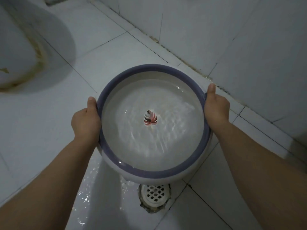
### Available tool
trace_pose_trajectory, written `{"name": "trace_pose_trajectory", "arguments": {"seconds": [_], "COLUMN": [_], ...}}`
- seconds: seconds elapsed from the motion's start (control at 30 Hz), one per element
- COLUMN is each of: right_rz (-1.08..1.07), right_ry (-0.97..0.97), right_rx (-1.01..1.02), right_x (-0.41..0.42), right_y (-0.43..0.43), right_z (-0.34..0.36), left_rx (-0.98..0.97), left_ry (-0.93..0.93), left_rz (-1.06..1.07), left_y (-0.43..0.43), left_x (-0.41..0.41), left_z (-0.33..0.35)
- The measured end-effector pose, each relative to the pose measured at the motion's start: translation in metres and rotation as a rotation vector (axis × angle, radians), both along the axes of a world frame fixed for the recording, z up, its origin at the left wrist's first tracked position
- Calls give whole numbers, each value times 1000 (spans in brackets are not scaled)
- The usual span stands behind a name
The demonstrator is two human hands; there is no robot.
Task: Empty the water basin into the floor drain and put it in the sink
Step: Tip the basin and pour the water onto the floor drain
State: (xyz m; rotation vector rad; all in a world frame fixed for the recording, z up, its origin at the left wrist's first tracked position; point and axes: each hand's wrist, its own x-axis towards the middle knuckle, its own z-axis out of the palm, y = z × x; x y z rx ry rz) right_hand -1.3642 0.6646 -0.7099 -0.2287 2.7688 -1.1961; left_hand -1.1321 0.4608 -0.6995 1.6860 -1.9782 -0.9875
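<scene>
Two grips on the water basin [149, 67], one each side, and you have it up in the air above the floor [41, 130]. Your left grip [86, 123] is clamped on the purple rim at the left. The left thumb [91, 101] lies along the top of the rim, pointing away from you, and the fingers go under the side, out of sight. Your right grip [216, 108] grasps the opposite side the same way, with the right thumb [211, 88] up on the rim and the fingers hidden beneath.

Water [152, 97] fills the basin, rippling, with bright streaks across the bottom. A red, black and white leaf motif [150, 120] shows through it at the centre. The basin tips toward you: the water line sits below the far rim and comes right up to the near rim at lower left.

Just below that near edge lies the floor drain [155, 194], a round white grille in a rough-edged hole in the tiles, its top partly covered by the basin's white underside. Tiles left of the drain glisten with wet patches [86, 188]. Whether water is going over the rim is not clear.

On your right the tiled wall [249, 47] meets the floor along a dirty grout line just beyond your right grip. At upper left stands a white rounded ceramic fixture [25, 47] with a stained seal at its foot, well apart from the basin.
</scene>
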Motion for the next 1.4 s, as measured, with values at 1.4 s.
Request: {"name": "trace_pose_trajectory", "arguments": {"seconds": [1.4], "right_rz": [8], "right_ry": [57], "right_rx": [-36], "right_x": [9], "right_y": [15], "right_z": [2], "left_rx": [-95], "left_ry": [100], "left_rz": [-9], "left_y": [6], "left_x": [6], "left_z": [0]}}
